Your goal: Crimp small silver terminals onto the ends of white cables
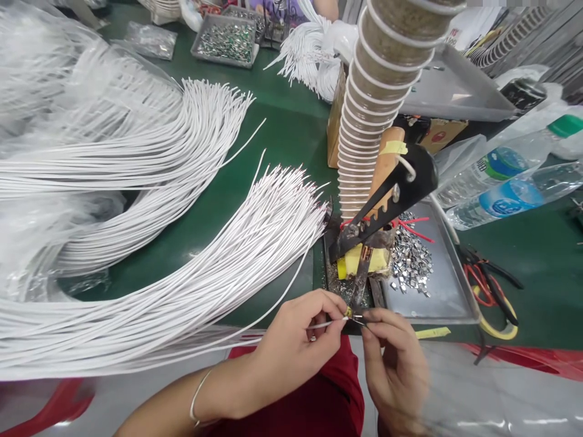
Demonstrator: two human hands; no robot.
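My left hand [303,340] pinches the end of a white wire [321,325] between thumb and forefinger. Close beside it, my right hand [396,358] is closed, its fingertips on a thin metallic piece [357,318] at the wire's tip; its exact kind is too small to make out. Both hands meet just in front of a soldering stand [364,267] with a black bracket and a brown handle. A large bundle of white wires [255,243] lies to the left, its cut ends fanned toward the stand.
A ribbed extraction hose [378,91] rises behind the stand. Right of it, a metal tray [437,303] holds small metal parts [410,261]. Pliers [496,285], a roll of yellow tape [501,331] and water bottles [510,197] lie further right. Another wire bundle [182,139] is at left.
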